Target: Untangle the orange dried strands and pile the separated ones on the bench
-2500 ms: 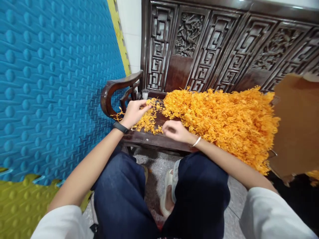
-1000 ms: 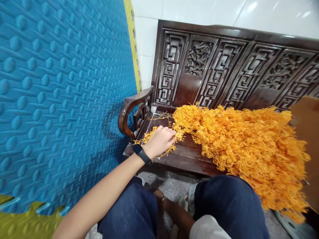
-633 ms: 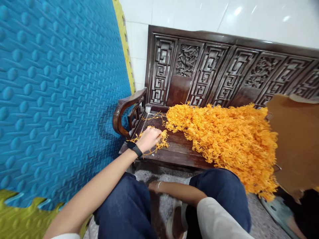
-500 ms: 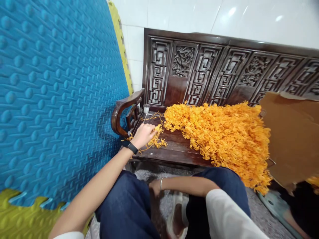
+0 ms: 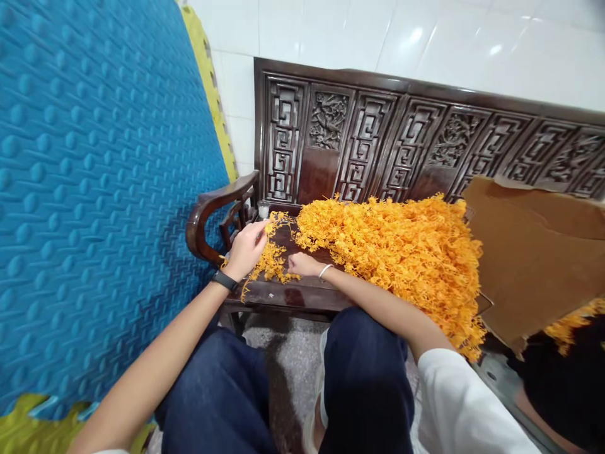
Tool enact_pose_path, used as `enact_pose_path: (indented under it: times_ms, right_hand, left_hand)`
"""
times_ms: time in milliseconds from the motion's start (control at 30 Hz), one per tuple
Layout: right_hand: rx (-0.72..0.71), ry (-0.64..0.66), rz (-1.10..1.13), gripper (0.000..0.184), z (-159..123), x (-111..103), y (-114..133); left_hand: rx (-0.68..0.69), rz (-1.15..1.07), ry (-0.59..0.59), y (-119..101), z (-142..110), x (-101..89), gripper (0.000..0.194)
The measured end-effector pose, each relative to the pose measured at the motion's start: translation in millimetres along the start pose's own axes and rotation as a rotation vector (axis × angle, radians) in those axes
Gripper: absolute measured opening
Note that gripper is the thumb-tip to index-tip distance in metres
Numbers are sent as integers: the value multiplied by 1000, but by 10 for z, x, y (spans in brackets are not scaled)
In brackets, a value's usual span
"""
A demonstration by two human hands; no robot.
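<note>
At the left end of the dark wooden bench [image 5: 302,293], my left hand [image 5: 246,248], with a black band on its wrist, is closed in a pinch on an orange artificial flower sprig [image 5: 278,222]. My right hand [image 5: 304,265], wearing a bracelet, is curled shut at the right edge of the loose orange sprigs [image 5: 270,260] on the seat. Whether its fingertips hold one of them is hidden. Just beyond my right hand lies a large pile of orange artificial flowers [image 5: 401,246], spread along the seat.
A curved wooden armrest [image 5: 201,224] rises at the left, beside a blue foam mat [image 5: 94,189] standing upright. Behind the seat is a carved backrest [image 5: 326,170]. Brown cardboard [image 5: 534,246] leans at the right, near another person's dark clothing [image 5: 562,384].
My right hand has come up from between my knees to the sprigs on the seat. My left hand has lifted a sprig slightly toward the backrest. The view has shifted a little rightward.
</note>
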State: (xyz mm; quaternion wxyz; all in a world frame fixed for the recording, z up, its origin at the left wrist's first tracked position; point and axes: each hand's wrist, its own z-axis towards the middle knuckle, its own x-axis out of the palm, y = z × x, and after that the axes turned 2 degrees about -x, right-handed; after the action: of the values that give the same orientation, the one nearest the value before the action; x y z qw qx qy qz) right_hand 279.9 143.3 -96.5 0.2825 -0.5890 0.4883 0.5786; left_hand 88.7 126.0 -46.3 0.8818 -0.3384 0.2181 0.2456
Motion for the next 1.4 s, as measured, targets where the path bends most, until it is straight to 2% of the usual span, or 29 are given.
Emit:
enact_pose_path:
  times_ms: [133, 267, 367, 467, 533, 600, 667, 800, 900, 1033, 1133, 1267, 1400]
  right_hand:
    - [108, -138, 123, 12, 299, 66, -124]
    - [126, -310, 299, 15, 402, 25, -139]
    - [157, -470, 470, 15, 355, -133, -125]
    - [182, -640, 626, 37, 192, -339, -40]
    - [123, -693, 756, 48, 35, -450, 74]
    - [-78, -618, 1030, 53, -125, -513, 216]
    - [-210, -552, 1124, 50, -251, -533, 347]
    - [-326, -585, 1112, 39, -373, -544, 438]
    - [-417, -597, 1096, 31, -407, -590, 370]
    - [-469, -624, 1081, 30, -444, -640, 261]
    - [-473, -589, 1085, 31, -462, -634, 218]
    - [-451, -594, 1122, 33, -470, -617, 193]
    - [-438, -613, 1078, 34, -474, -626, 186]
  left_hand:
    - [18, 55, 59, -54, 15, -13, 21]
    - [19, 129, 85, -146, 48, -45, 20]
    - [-11, 144, 78, -181, 67, -48, 21]
    - [-56, 157, 47, -191, 79, -27, 21]
    - [-70, 205, 37, -209, 85, -6, 24]
    - [-73, 286, 55, -248, 89, 13, 27]
    - [-67, 359, 93, -302, 88, 28, 27]
    - [-27, 345, 158, -385, 76, 32, 23]
    - [-16, 222, 102, -391, 70, 11, 18]
    - [17, 29, 60, -395, 62, -24, 12]
    - [12, -81, 124, -425, 54, -37, 16]
    - [20, -158, 265, -457, 52, -41, 33]
    - [30, -166, 276, -443, 60, -36, 24]
